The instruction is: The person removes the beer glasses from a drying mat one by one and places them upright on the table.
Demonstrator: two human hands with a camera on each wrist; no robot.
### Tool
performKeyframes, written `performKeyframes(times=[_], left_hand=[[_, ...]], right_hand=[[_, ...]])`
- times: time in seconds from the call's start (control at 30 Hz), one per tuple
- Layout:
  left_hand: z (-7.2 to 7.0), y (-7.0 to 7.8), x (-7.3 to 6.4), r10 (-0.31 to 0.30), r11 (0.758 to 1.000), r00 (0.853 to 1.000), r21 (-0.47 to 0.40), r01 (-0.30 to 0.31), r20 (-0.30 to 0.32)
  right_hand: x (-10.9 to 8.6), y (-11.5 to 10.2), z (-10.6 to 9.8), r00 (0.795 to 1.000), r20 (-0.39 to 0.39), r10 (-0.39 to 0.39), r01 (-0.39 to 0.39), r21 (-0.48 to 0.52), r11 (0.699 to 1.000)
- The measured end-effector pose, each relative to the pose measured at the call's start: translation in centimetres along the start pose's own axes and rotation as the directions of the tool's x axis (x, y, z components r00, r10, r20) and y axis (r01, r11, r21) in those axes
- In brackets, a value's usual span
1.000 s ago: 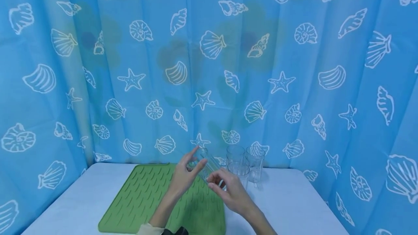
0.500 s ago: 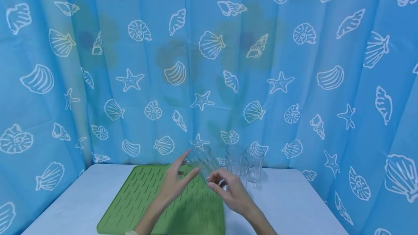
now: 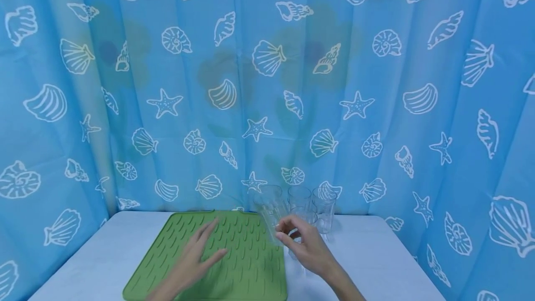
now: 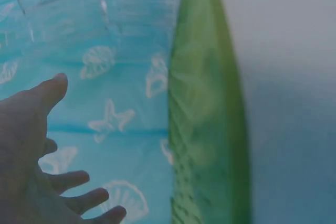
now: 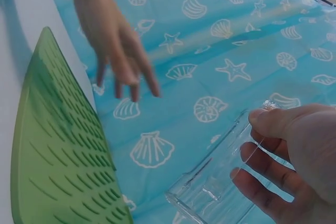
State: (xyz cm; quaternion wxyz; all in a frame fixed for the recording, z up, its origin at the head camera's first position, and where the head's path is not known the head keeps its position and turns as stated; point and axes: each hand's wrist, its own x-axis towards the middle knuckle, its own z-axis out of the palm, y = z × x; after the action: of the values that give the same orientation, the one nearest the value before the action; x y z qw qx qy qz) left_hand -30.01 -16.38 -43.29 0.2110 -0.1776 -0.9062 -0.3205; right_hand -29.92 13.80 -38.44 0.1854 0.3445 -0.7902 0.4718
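My right hand (image 3: 307, 245) grips a clear drinking glass (image 3: 269, 208) by its lower end, tilted with its rim up and to the left. The right wrist view shows the thumb and fingers pinching one end of this glass (image 5: 210, 187). Over the green mat (image 3: 246, 264), my left hand (image 3: 190, 259) is apart from the glass, fingers extended and holding nothing. In the left wrist view, the left hand (image 4: 31, 145) has its thumb and fingers spread.
Several more clear glasses (image 3: 325, 212) stand close together behind the right hand, partly covered by it. The green ridged mat lies on a white table (image 3: 368, 259). A blue curtain with white shells (image 3: 267, 96) hangs behind the table.
My left hand has drawn away from the glass, down and to the left over the mat. My right hand has shifted slightly right, and the glass stands more upright.
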Motion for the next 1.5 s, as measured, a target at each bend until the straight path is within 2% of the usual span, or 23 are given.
performKeyframes(times=[0.13,0.23,0.33,0.47,0.53,0.73,0.83,0.93,1.07,1.13,1.33,1.5], left_hand=[[-0.6,-1.9,-1.4,-0.075,0.996,0.994,0.059,0.071,0.073],[-0.9,-3.3,-2.1,-0.142,0.985,0.98,0.116,0.127,0.139],[-1.0,-4.8,-2.6,-0.197,0.973,0.958,0.161,0.165,0.208],[-1.0,-6.6,-3.3,-0.277,0.946,0.92,0.244,0.212,0.276],[-1.1,-7.3,-3.7,-0.322,0.931,0.896,0.274,0.242,0.305],[-1.8,-7.5,-4.1,-0.418,0.903,0.818,0.277,0.327,0.395],[-1.9,-7.7,-4.0,-0.438,0.896,0.791,0.28,0.345,0.426],[-1.9,-8.0,-4.0,-0.447,0.889,0.784,0.306,0.34,0.43],[-2.0,-8.3,-3.9,-0.477,0.866,0.775,0.372,0.334,0.414],[-2.1,-8.4,-3.8,-0.491,0.856,0.766,0.392,0.337,0.415],[-2.5,-8.1,-3.4,-0.5,0.86,0.736,0.358,0.363,0.456],[-2.7,-8.0,-3.0,-0.514,0.855,0.709,0.357,0.376,0.483]], right_hand=[[-0.3,-0.1,-0.8,1.0,-0.015,-0.014,0.014,0.011,1.0],[-0.4,-0.2,-1.2,0.999,-0.024,-0.031,0.032,0.035,0.999],[-0.7,-0.4,-1.5,0.998,-0.03,-0.047,0.049,0.062,0.997],[-1.0,-0.4,-2.0,0.998,-0.034,-0.061,0.064,0.096,0.993],[-1.1,-0.2,-2.5,0.998,-0.031,-0.046,0.049,0.113,0.992],[-1.5,0.5,-3.8,0.998,-0.061,0.029,-0.021,0.12,0.993],[-1.8,0.7,-4.4,0.995,-0.085,0.051,-0.041,0.114,0.993],[-2.2,0.9,-5.1,0.992,-0.108,0.063,-0.053,0.1,0.994],[-2.6,1.2,-6.1,0.989,-0.13,0.069,-0.059,0.078,0.995],[-2.8,1.4,-6.7,0.986,-0.142,0.085,-0.077,0.065,0.995],[-3.6,2.0,-8.4,0.974,-0.177,0.143,-0.138,0.039,0.99],[-4.5,2.9,-9.5,0.968,-0.172,0.182,-0.172,0.071,0.982]])
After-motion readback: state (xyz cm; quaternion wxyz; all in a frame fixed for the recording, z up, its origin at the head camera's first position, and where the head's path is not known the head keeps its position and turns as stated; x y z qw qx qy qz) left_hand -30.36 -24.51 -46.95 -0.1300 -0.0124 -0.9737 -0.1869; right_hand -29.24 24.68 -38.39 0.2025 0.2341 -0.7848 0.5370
